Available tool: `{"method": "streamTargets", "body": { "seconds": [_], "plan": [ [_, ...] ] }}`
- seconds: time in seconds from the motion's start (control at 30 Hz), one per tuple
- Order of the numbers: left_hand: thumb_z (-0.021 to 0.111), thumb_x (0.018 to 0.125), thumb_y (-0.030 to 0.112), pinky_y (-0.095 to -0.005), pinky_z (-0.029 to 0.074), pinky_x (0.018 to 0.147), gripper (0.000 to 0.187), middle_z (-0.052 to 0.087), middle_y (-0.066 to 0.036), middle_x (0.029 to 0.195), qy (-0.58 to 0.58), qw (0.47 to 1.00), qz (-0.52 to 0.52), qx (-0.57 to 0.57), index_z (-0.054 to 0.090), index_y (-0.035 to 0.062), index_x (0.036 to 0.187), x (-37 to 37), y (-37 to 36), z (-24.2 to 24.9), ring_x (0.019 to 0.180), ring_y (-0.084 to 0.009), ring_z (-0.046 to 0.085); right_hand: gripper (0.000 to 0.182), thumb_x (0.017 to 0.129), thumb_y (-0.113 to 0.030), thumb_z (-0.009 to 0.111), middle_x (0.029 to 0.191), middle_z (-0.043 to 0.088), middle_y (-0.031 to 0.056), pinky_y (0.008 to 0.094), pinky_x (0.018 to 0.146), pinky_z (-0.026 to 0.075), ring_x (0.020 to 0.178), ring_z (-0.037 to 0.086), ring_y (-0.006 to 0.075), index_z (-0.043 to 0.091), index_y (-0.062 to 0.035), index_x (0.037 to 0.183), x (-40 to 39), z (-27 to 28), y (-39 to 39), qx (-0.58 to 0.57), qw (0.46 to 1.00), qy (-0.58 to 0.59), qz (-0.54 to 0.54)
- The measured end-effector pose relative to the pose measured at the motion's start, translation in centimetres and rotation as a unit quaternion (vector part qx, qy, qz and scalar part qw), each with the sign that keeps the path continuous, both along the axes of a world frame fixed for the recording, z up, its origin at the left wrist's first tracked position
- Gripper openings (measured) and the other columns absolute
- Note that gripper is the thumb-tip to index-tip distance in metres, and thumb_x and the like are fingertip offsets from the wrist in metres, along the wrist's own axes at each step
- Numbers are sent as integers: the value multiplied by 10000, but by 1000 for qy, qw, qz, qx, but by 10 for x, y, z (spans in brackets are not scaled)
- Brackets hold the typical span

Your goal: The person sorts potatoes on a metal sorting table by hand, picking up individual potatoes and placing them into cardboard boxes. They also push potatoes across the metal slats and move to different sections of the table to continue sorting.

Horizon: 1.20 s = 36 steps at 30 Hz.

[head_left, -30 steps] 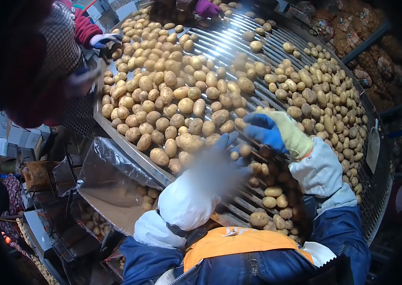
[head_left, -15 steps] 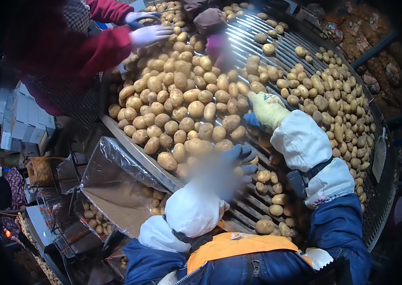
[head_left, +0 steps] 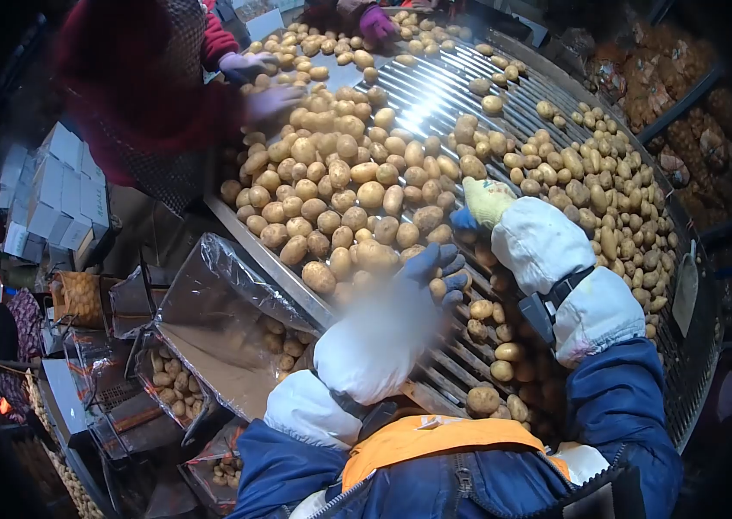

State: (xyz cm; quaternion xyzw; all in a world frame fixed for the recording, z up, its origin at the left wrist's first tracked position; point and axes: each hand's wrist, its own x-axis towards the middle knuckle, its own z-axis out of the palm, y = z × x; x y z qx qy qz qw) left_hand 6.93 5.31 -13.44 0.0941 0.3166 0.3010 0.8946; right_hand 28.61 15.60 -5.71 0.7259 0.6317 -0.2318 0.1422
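Observation:
Potatoes (head_left: 370,194) lie in a thick heap on a slatted metal sorting table (head_left: 452,86). My left hand (head_left: 428,270), in a blue-grey glove, is over the near edge of the heap. Its fingers are stretched apart beside a few potatoes, while a blur hides the back of the hand and the wrist. To its upper right, my right hand (head_left: 489,204) wears a yellow-green glove with blue showing underneath. It reaches down among potatoes between the heap and the right-hand pile (head_left: 595,177); its fingertips are hidden.
A co-worker in a red sleeve has two pale gloved hands (head_left: 272,102) at the heap's far left. Another person's purple glove (head_left: 377,26) is at the far end. A plastic-lined bin (head_left: 219,333) with potatoes stands against the table's left edge. White boxes (head_left: 59,195) are stacked farther left.
The purple glove has drawn back to the far end, baring more slats. The co-worker's pale hands have come apart and lower. My hands stay nearly in place; the view has shifted slightly.

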Motion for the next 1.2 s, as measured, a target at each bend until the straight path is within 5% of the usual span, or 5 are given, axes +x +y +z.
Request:
{"method": "streamTargets", "body": {
  "seconds": [0.37,0.5,0.53,0.93,1.2],
  "plan": [
    [537,1066,432,-372,586,784,457,658,-71,1303,-150,988,-3,-47,551,172,1442,0,2,29,1114,-275,679,695,784,-556,818,1083,745,175,428,928,550,1041,718,337,645,-61,1240,-35,89,-75,34,986,154,60],
    [535,1063,433,-355,548,754,431,651,-41,1334,-120,990,-44,-59,553,218,1436,-10,3,49,1162,-262,663,458,890,-378,805,1074,750,147,359,879,569,982,724,217,685,-47,1182,-6,46,-38,127,931,341,-32],
    [559,1060,386,-333,517,685,382,652,-41,1322,-82,996,-36,14,573,207,1396,-4,0,-33,1145,-262,658,342,928,-252,757,1080,748,131,351,898,564,963,719,218,692,-68,1209,4,24,-18,169,927,324,-85],
    [514,1083,397,-318,532,610,439,652,-110,1296,-84,995,-52,18,528,106,1412,-12,4,29,915,-214,666,503,931,-192,670,1378,619,159,459,987,496,1218,622,338,571,-170,1424,61,-3,63,341,923,-126,130],
    [488,1092,414,-343,561,649,466,644,-120,1322,-108,992,-41,-53,510,106,1441,-15,6,36,938,-248,667,423,929,-144,681,1183,702,95,394,933,522,1036,681,253,643,-194,1348,17,-13,113,143,985,-43,90]
  ]
}}
